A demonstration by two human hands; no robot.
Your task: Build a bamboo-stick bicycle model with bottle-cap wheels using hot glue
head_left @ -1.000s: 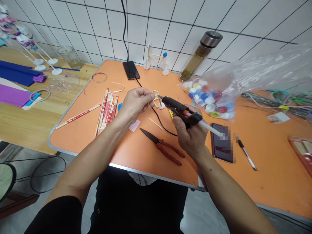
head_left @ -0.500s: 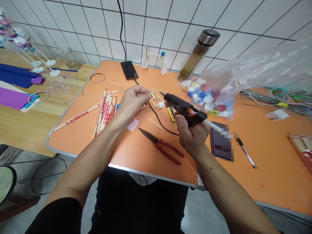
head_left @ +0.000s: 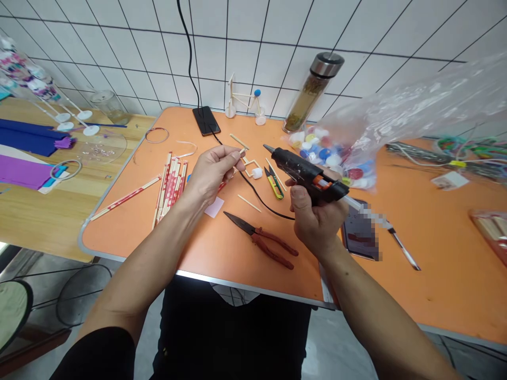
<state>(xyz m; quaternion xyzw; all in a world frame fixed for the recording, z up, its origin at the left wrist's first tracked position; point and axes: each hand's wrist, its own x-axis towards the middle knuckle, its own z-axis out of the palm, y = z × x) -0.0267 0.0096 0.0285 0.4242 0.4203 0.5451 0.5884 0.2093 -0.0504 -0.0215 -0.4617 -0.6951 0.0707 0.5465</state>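
My left hand (head_left: pixel 214 171) is closed, with a short piece of wooden stick (head_left: pixel 242 151) pinched between thumb and forefinger. Just beyond the fingertips is a small frame of glued wooden sticks (head_left: pixel 249 164) with a white bottle cap (head_left: pixel 257 173) on it; whether the pinched piece joins this frame I cannot tell. My right hand (head_left: pixel 319 221) grips a black hot glue gun (head_left: pixel 303 168), its nozzle pointing up and left, apart from the frame. A clear glue stick (head_left: pixel 354 205) sticks out of its back. Between the hands lie yellow-green thread snips (head_left: pixel 274 184) and a loose stick (head_left: pixel 249 203).
Red-handled pliers (head_left: pixel 261 237) lie near the front edge. Wrapped chopsticks (head_left: pixel 170 184) are at left. A stick bicycle model (head_left: pixel 245 103), a phone (head_left: pixel 206 120) and a tea bottle (head_left: pixel 312 92) stand or lie along the wall. At right are a bag of bottle caps (head_left: pixel 328 153) and another phone (head_left: pixel 360 232).
The glue gun's nozzle has drawn away to the right from my left fingertips, uncovering the snips. My left hand keeps its pinch. The stick frame and cap now show more fully.
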